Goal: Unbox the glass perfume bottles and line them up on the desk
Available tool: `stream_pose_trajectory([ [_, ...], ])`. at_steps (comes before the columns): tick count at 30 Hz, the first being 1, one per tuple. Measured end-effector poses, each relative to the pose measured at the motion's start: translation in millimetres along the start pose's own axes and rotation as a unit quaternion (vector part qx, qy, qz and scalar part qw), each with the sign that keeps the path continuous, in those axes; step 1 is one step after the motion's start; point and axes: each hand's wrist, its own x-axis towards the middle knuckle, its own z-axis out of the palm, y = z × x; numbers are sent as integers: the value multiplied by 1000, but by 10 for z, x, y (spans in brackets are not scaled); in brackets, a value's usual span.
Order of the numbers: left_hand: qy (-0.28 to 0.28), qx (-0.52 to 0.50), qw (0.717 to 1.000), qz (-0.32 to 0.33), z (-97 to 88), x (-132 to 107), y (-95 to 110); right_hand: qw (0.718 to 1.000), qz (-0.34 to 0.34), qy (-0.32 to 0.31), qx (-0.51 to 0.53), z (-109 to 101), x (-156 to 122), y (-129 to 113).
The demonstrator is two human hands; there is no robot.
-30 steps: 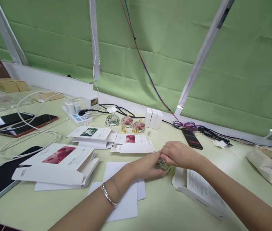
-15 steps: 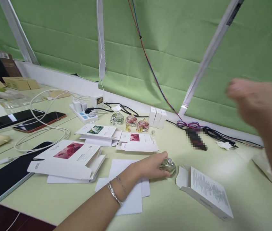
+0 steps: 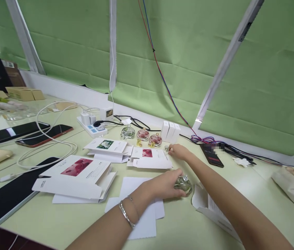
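My left hand (image 3: 164, 185) is closed around a small round glass perfume bottle (image 3: 183, 183) that rests on the pale green table (image 3: 178, 222). Farther back, my right hand (image 3: 178, 151) pinches a small silver cap (image 3: 166, 148) lying on the table beside a flattened white carton with a pink picture (image 3: 149, 157). Three more round bottles, one greenish (image 3: 127, 132) and two pink (image 3: 143, 133) (image 3: 155, 139), stand in a row behind it. An open white box with printed text (image 3: 209, 208) lies under my right forearm.
Flattened cartons (image 3: 75, 177) and white paper sheets (image 3: 141, 205) lie at the left and centre. Phones (image 3: 44, 133), a tablet (image 3: 3, 198), a power strip (image 3: 92, 126) and white cables sit at the left. Small white boxes (image 3: 170, 131) and a dark phone (image 3: 210, 154) are at the back.
My right hand let go of the bottle, swung up to the right, then came down to the small cap at the back. The left hand kept hold of the bottle.
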Motion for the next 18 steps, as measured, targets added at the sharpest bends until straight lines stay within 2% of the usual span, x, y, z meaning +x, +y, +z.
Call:
stream_pose_trajectory([
  [3, 7, 7, 1000, -7, 10, 0, -2, 999, -2, 26, 33, -136, -153, 24],
  [7, 20, 7, 1000, -15, 28, 5, -3, 993, -40, 50, 99, -351, -712, 109],
  [8, 21, 4, 1000, -15, 32, 8, -8, 981, -68, 29, 181, -368, -888, 118],
  [9, 23, -1, 1000, -17, 37, 11, -15, 962, -94, -19, 257, -362, -1061, 112],
  [10, 22, -11, 999, -22, 41, 14, -25, 943, -111, -71, 307, -335, -1223, 93],
  [11, 20, -26, 999, -30, 46, 16, -37, 931, -117, -94, 333, -292, -1366, 61],
  [13, 19, -61, 997, -53, 58, 15, -65, 942, -75, -52, 323, -192, -1570, -18],
  [15, 13, -94, 993, -70, 75, 12, -98, 958, -46, 1, 282, -132, -1644, -63],
  [18, 12, -127, 989, -72, 116, 18, -155, 970, -60, 49, 230, -186, -1504, 34],
])
